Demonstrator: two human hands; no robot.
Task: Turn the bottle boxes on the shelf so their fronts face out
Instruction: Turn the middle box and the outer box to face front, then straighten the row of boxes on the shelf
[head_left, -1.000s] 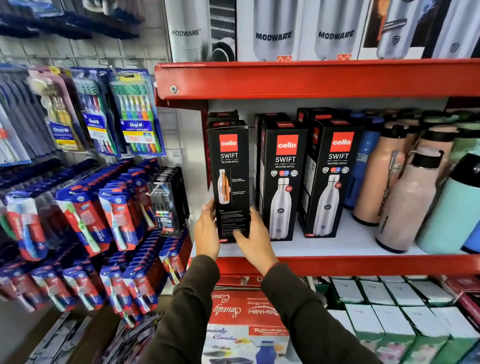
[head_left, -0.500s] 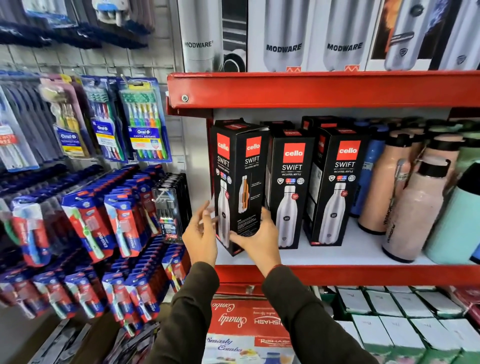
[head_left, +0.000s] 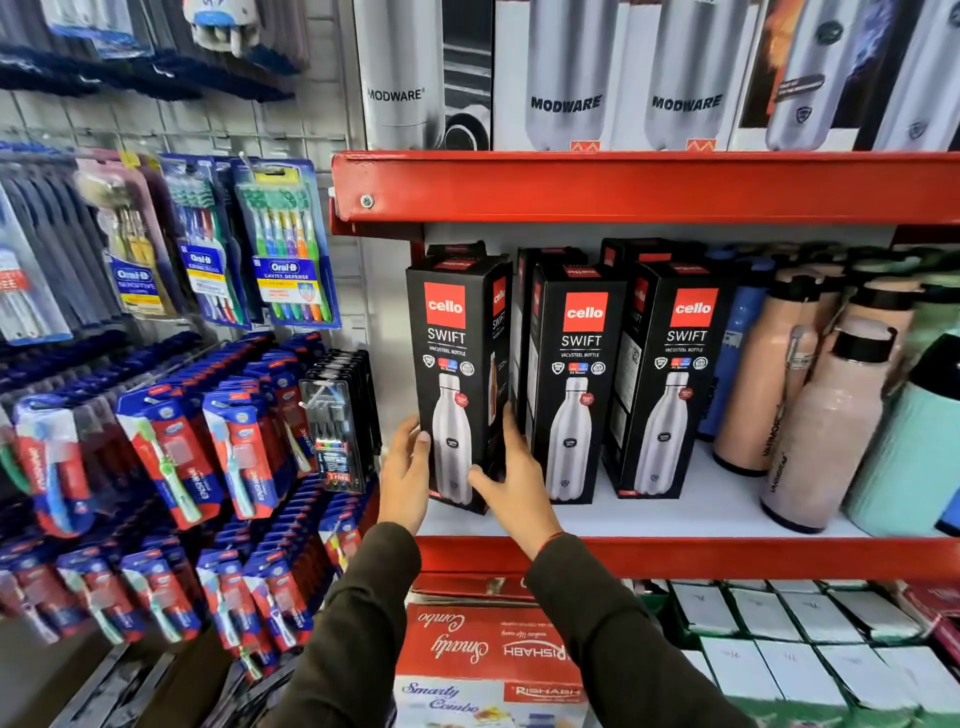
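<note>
Leftmost bottle box (head_left: 451, 379): since half a second ago, rotated so its front panel with the steel bottle print now faces out, matching the two neighbouring boxes (head_left: 576, 384) on its right. Tall, matt black rectangular carton with red logo square, standing at the left end of the white shelf (head_left: 717, 512) with red metal lip. Left hand (head_left: 405, 478) flat against its left edge; right hand (head_left: 511, 480) wrapped round its lower right corner, fingers partly hidden behind. Further boxes behind, mostly obscured. Pink textured bottles (head_left: 826, 426) at right; far-right items cut off. Toothbrush packs (head_left: 283, 244) hang on the wall grid to the left.
</note>
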